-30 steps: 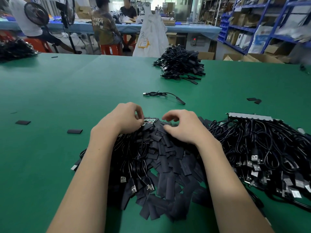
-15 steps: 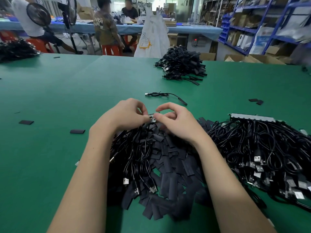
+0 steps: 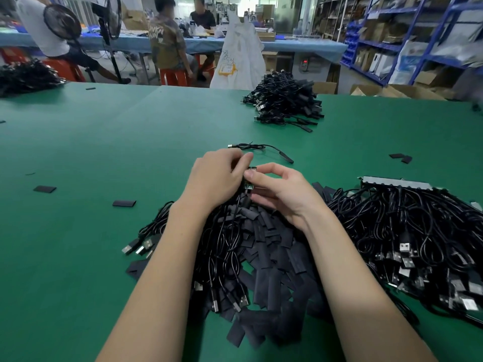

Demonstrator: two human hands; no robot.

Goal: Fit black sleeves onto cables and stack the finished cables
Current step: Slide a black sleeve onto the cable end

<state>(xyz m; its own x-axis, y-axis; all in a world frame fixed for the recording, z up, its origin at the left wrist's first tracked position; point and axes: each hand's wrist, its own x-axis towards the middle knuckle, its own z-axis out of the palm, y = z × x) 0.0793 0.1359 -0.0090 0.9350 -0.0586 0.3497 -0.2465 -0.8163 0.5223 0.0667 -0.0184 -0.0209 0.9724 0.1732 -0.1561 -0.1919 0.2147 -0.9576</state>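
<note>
Both hands, left hand (image 3: 218,178) and right hand (image 3: 278,188), pinched the small green circuit-board cable end (image 3: 250,178) above the heap of flat black sleeves (image 3: 271,257); a slipped pinch risked dropping it among tangled cables.

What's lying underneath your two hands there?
A heap of loose black sleeves mixed with black cables lies on the green table. The left hand and right hand cover the heap's far edge, so that part is hidden.

The small green circuit board (image 3: 250,178) between the 2 hands is mostly hidden by fingers; both forearms run off the bottom edge
</note>
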